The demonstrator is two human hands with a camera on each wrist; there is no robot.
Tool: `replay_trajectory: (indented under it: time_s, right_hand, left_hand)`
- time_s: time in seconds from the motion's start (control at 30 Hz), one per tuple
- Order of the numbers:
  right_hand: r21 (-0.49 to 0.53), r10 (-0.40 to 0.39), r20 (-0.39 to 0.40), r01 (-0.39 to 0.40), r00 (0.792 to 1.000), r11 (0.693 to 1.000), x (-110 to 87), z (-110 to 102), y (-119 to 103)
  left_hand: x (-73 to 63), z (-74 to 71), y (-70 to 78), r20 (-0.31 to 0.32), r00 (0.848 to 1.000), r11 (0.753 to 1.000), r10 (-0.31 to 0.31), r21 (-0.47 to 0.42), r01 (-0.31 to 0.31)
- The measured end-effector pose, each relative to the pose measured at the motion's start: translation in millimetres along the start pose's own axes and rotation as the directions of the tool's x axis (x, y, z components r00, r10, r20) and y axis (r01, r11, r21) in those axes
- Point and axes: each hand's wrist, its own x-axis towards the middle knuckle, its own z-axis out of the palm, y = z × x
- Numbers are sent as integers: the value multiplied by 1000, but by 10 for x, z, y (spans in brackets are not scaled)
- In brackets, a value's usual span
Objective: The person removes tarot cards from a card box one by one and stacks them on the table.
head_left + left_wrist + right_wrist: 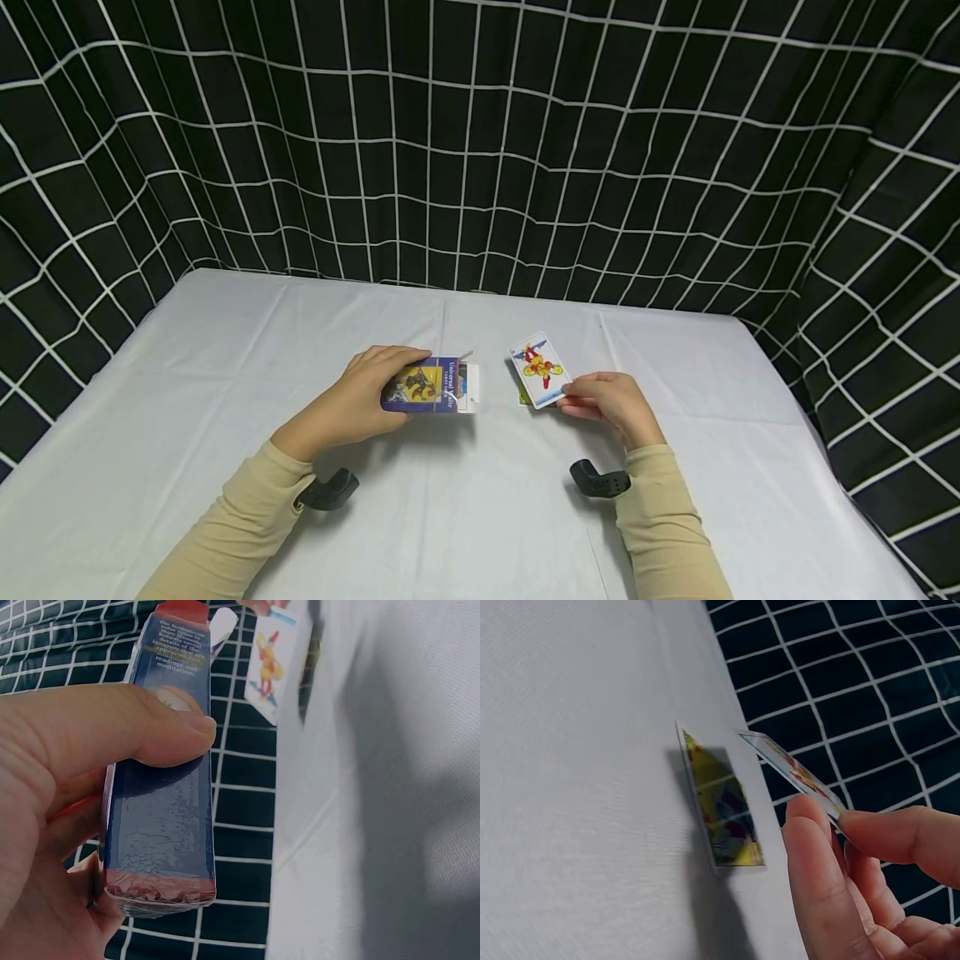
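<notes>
My left hand [367,396] grips a blue tarot card box [420,385] in plastic wrap, holding it above the table. The box's right end is open, with a white flap and part of a card showing there. In the left wrist view the thumb presses along the narrow side of the box [161,832]. Between thumb and fingers, my right hand [611,404] pinches one card [540,367] with a red and yellow figure on white. Below that card, a yellow picture card [724,817] lies on the table, partly covered in the head view.
A white cloth [480,517] with creases covers the table. Black curtains with a white grid [480,167] stand behind it and at both sides. A dark band [600,479] is on each wrist.
</notes>
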Motion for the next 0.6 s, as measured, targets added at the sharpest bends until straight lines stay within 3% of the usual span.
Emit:
replay_trajectory:
  time_s: [0.6]
  right_hand:
    - [61, 26, -41, -24, 999, 998, 86, 92, 112]
  left_hand:
    - [-2, -11, 13, 4, 1000, 1000, -9, -8, 10]
